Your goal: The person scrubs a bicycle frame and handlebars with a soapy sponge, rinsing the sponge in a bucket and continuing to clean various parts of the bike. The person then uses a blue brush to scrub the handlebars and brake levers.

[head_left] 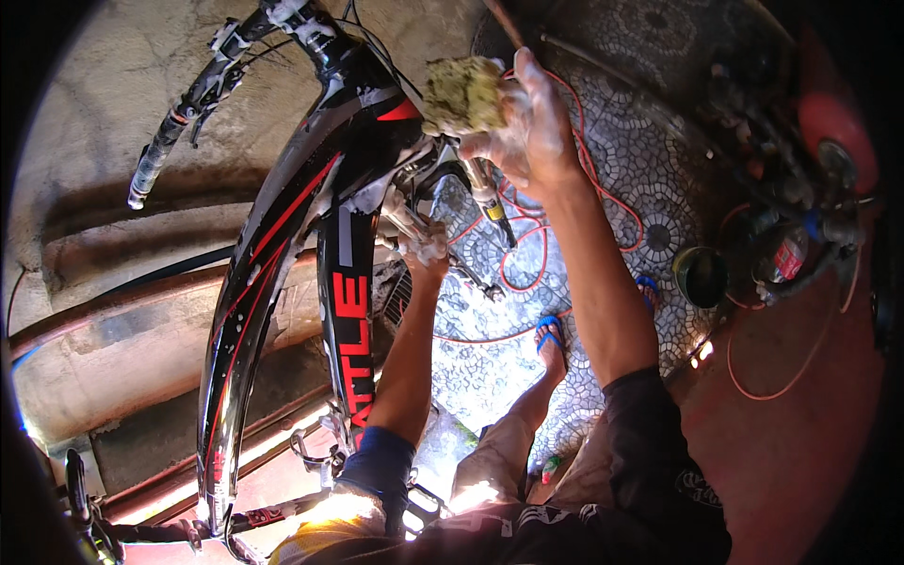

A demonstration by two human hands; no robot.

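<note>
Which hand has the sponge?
The right hand, raised beside the bicycle frame, holds the yellowish sponge; the left hand, lower in the picture, shows none.

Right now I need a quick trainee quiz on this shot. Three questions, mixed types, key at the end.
1. Multiple choice: which hand holds the yellowish sponge?
a) left
b) right
c) both
2. True or false: the bicycle frame is mainly black with red markings.
3. Fill in the blank: the fingers of the left hand are coated with ____.

Key:
1. b; the right hand has it, up near the front of the bike.
2. True; red stripes and red lettering show on the dark tubes.
3. White foam; the right hand has some on it too.
</note>
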